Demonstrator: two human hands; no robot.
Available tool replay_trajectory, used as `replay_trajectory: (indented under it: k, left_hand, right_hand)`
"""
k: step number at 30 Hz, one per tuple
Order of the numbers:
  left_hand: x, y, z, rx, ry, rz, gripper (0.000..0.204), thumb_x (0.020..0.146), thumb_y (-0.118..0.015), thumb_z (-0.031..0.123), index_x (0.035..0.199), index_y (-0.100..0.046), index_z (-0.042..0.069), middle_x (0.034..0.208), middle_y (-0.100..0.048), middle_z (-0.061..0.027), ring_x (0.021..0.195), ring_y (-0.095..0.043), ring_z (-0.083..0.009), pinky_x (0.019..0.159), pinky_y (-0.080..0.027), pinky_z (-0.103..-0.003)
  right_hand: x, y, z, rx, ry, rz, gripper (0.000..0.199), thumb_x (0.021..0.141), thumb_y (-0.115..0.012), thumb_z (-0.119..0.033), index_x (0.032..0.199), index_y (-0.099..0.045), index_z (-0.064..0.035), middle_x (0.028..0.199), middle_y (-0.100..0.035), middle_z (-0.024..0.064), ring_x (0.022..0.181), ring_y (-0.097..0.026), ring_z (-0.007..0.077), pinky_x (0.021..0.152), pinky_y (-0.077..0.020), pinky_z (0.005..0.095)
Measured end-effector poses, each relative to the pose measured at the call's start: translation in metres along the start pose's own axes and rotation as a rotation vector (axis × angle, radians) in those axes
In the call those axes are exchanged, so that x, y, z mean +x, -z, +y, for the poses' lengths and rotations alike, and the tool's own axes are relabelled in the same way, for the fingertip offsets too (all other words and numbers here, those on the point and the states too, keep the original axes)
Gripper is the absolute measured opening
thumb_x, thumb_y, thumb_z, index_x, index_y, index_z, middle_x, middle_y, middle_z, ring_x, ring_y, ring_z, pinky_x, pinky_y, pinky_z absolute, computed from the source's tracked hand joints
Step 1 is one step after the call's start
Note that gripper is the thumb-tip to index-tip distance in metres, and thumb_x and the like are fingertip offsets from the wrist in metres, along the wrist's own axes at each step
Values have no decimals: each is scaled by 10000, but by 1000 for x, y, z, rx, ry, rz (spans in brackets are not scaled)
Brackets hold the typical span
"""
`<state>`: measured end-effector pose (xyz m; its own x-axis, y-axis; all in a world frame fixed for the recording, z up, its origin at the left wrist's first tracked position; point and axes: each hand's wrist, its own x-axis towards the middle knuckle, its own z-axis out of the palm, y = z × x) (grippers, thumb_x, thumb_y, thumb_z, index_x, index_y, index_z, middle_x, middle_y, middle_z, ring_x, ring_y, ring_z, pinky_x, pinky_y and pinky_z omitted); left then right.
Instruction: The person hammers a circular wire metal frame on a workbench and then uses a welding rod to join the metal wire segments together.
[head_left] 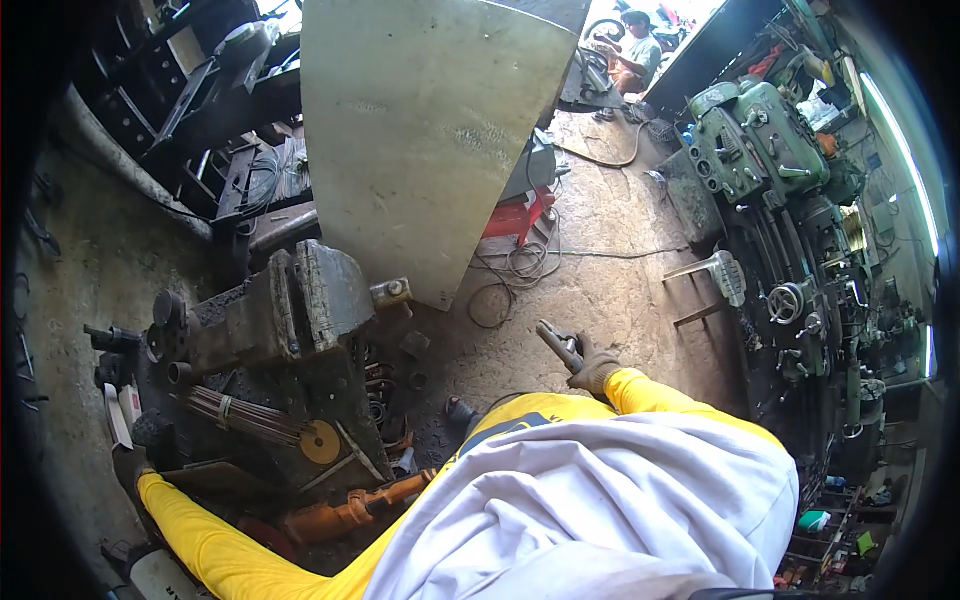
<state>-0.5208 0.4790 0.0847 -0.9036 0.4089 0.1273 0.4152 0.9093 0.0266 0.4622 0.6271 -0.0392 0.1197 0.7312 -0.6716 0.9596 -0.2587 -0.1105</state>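
Note:
My right hand (597, 368), in a brownish work glove, is closed round a grey metal clamp-like tool (560, 346) with a long jaw, held out above the floor. At the far left, my left hand (130, 464), in a dark glove, reaches down beside the workbench. It is next to a narrow pale box (118, 418); its fingers are hidden, so I cannot tell whether it grips the box. Between my arms, a heavy bench vise (325, 290) is on the bench. Thin rods (245, 412) lie bundled near a yellow disc (320, 442), and an orange power tool (350, 512) lies closer to me.
A large metal sheet (430, 130) stands ahead, its lower corner near the vise. Cables (522, 268) loop over the floor beside a red object (515, 222). A small stool (727, 278) stands before a green lathe (765, 150) on the right. Another person (637, 52) sits at the back.

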Motion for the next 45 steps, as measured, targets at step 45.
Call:
replay_trajectory:
  k: [45]
  left_hand:
    - [-139,141,61,188,42,36,490,916,-550,370,1129,-712,-40,1187,-665,-309,1138,-629,-478,936,-500,-527]
  right_hand:
    - [4,-7,17,72,52,-131,1219,637,-875,-353,1617,-193,-102,1372,-587,279,1250,-595,420,1040,-481,452]
